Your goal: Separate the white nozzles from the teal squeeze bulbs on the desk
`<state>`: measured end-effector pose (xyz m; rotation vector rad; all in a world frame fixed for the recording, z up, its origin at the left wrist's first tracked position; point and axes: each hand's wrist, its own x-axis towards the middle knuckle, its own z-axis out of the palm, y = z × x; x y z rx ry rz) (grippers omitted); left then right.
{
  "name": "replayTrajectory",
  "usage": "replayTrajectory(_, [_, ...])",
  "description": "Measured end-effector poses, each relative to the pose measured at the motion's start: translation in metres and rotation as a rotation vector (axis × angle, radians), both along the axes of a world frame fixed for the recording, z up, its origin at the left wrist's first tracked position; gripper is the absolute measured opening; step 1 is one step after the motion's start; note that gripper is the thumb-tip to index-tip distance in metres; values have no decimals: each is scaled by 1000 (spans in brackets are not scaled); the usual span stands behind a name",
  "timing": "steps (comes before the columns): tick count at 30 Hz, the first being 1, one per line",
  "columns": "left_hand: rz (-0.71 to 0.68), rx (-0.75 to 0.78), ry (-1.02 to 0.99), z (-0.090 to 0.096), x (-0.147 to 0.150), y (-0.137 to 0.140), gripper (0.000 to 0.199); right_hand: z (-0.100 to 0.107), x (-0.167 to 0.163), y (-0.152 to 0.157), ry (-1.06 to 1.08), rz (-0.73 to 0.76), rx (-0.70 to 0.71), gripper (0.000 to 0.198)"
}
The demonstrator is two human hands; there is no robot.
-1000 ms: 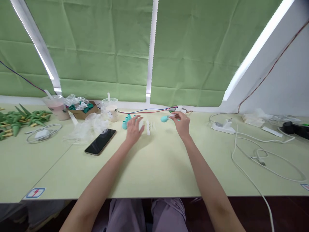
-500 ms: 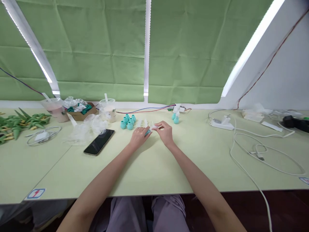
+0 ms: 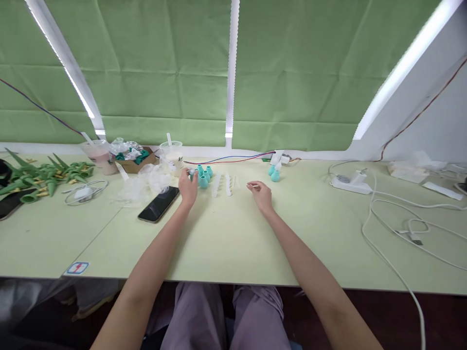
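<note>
My left hand [image 3: 188, 187] reaches into a cluster of teal bulb-shaped pieces [image 3: 203, 182] with open necks. Its thumb and fingers close round one teal bulb-shaped piece [image 3: 192, 173], which is partly hidden by the hand. My right hand [image 3: 261, 194] hovers over the table with fingers loosely bent, and nothing shows in them. Between the hands lie two translucent white strips of small parts [image 3: 228, 184], [image 3: 216, 185]. Fainter small clear parts [image 3: 238, 183] lie just left of my right fingertips. Two more teal bulbs [image 3: 275, 176] with whitish tops stand beyond my right hand.
A black phone [image 3: 159, 205] lies left of my left forearm, beside crumpled clear plastic bags [image 3: 146, 182]. Behind are drink cups [image 3: 172, 156] and a cardboard box [image 3: 134, 165]. Green plant-like pieces [image 3: 49, 177] lie far left. A power strip [image 3: 350, 184] and white cables [image 3: 370, 214] occupy the right.
My hands have moved apart. The left went left to the teal cluster; the right drew away from the whitish part it was pinching at the left hand. The view has shifted slightly.
</note>
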<state>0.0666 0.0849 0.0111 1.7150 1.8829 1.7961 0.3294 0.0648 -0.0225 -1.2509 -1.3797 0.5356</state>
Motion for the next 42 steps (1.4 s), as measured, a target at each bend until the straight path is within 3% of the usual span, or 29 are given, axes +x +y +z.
replayTrajectory(5, [71, -54, 33, 4, -35, 13, 22, 3, -1, -3, -103, -1, -21, 18])
replayTrajectory(8, [-9, -127, -9, 5, -45, 17, 25, 4, -3, -3, -70, 57, -20, 17])
replayTrajectory(16, [-103, -240, 59, 4, -55, 16, 32, -2, -2, 2, 56, 179, -28, 18])
replayTrajectory(23, [-173, -364, 142, -6, -66, 19, 39, -2, -3, 2, 110, 201, -4, 22])
replayTrajectory(29, [-184, -378, 243, -11, -67, 22, 39, 0, -4, 0, 121, 188, -18, 23])
replayTrajectory(32, [-184, -314, 327, -5, -63, 17, 42, 1, -4, -2, 112, 189, -31, 24])
replayTrajectory(35, [-58, -85, 379, 7, -49, 8, 53, 5, -7, -4, 142, 197, -51, 23])
replayTrajectory(37, [-47, 76, 402, 14, -32, 0, 48, 9, -12, -8, 186, 200, -64, 23])
replayTrajectory(39, [-193, 123, 456, 17, -9, -7, 35, 12, -20, -12, 229, 224, -73, 24])
replayTrajectory(42, [-587, -16, 571, 9, 30, -19, 29, 16, -34, -21, 259, 319, -54, 24])
